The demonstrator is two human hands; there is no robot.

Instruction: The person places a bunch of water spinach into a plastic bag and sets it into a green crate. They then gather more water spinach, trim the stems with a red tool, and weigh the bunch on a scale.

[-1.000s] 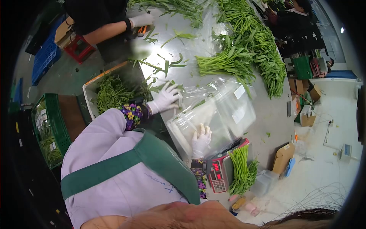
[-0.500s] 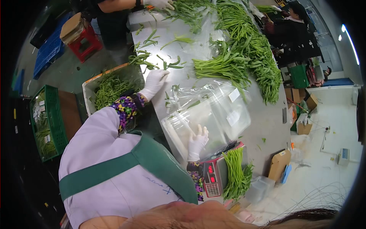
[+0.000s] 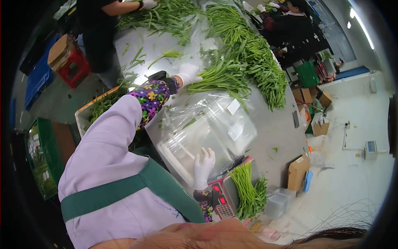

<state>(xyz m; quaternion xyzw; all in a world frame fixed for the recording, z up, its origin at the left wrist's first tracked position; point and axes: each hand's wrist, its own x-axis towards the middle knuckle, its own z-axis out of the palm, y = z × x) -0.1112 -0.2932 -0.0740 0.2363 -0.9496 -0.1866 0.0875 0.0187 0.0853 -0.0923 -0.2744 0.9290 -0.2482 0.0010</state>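
My left hand (image 3: 190,74), in a white glove, reaches across the metal table (image 3: 277,137) and grips the stem ends of leafy greens (image 3: 226,76). Its fingers are partly blurred. My right hand (image 3: 203,164), also gloved, is open, fingers raised and apart over a stack of clear plastic bags (image 3: 224,128). White labels lie on the bags. Beside that hand is a red scale (image 3: 224,201) with lit digits, and a bunch of greens (image 3: 246,186) rests on it. A long heap of greens (image 3: 265,66) runs along the table's far side.
A white bin of greens (image 3: 81,118) and a green crate (image 3: 47,157) stand at the left. Behind are a red stool (image 3: 74,68) and a co-worker (image 3: 97,33); another person (image 3: 290,25) works at upper right. A cardboard box (image 3: 297,172) and clear containers (image 3: 280,203) sit beyond the scale.
My left hand has moved from loose leaves near the bin to the stem ends of the greens. My right hand has lifted slightly from the bags. The view has shifted.
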